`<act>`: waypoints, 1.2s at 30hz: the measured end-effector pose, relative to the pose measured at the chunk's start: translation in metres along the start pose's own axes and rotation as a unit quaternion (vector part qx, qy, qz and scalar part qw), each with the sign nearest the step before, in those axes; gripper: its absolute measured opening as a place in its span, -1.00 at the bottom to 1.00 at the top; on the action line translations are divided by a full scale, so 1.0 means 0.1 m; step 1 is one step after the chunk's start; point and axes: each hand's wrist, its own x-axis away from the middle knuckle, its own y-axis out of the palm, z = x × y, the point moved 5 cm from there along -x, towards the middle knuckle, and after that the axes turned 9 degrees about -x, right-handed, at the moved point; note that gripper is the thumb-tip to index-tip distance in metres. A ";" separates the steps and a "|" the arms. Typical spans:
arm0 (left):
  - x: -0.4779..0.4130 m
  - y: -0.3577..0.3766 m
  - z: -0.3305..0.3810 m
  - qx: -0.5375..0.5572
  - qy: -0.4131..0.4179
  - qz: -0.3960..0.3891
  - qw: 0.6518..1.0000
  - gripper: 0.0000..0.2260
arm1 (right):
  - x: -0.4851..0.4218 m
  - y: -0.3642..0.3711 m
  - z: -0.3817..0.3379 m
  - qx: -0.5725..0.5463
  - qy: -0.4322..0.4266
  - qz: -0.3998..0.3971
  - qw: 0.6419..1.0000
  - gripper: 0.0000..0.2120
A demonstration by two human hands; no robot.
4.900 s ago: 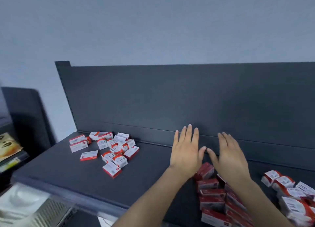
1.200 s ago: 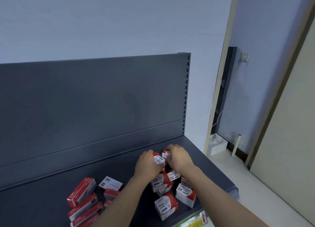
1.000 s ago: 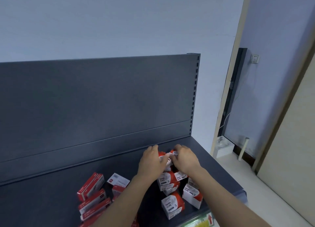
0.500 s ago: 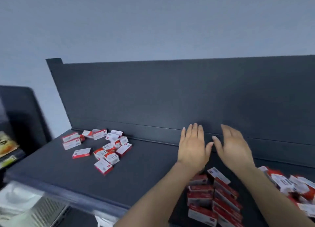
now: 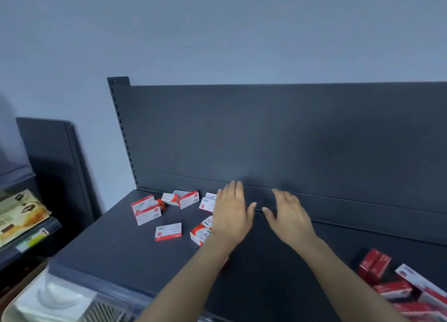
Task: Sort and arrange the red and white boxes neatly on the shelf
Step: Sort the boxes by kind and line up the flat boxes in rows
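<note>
Several small red and white boxes (image 5: 168, 231) lie scattered on the left part of the dark grey shelf (image 5: 125, 246). My left hand (image 5: 231, 215) hovers flat over the right edge of that scatter, fingers spread, empty, and hides some boxes under it. My right hand (image 5: 289, 216) is beside it over bare shelf, open and empty too. A second group of longer red boxes (image 5: 373, 265) lies at the right, partly cut off by the frame edge.
The shelf's upright back panel (image 5: 290, 140) stands just behind my hands. Another dark shelf unit with yellowish packets (image 5: 19, 215) stands at the left. A clear plastic container (image 5: 60, 300) sits below the shelf's front edge.
The view has swung left and both hands moved left with it, from above the red box group to the scattered boxes. Both hands stay open and empty.
</note>
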 end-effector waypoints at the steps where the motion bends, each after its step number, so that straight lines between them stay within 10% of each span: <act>1: -0.02 0.01 -0.20 0.004 -0.007 -0.008 1.000 -0.46 | -0.04 0.15 -0.11 0.000 0.006 -0.016 1.000 -0.49; 16: 0.03 0.62 -1.27 0.007 -0.083 -0.219 0.972 -0.57 | -0.14 1.29 -0.65 0.013 0.099 -0.186 0.978 -0.54; 22: 0.06 0.70 -1.15 -0.019 -0.064 -0.201 0.977 -0.54 | -0.10 1.29 -0.60 0.035 0.111 -0.219 0.969 -0.88; 36: 0.07 0.66 -1.10 -0.060 -0.053 -0.166 0.983 -0.52 | -0.02 1.13 -0.45 0.042 0.106 -0.193 0.974 -0.72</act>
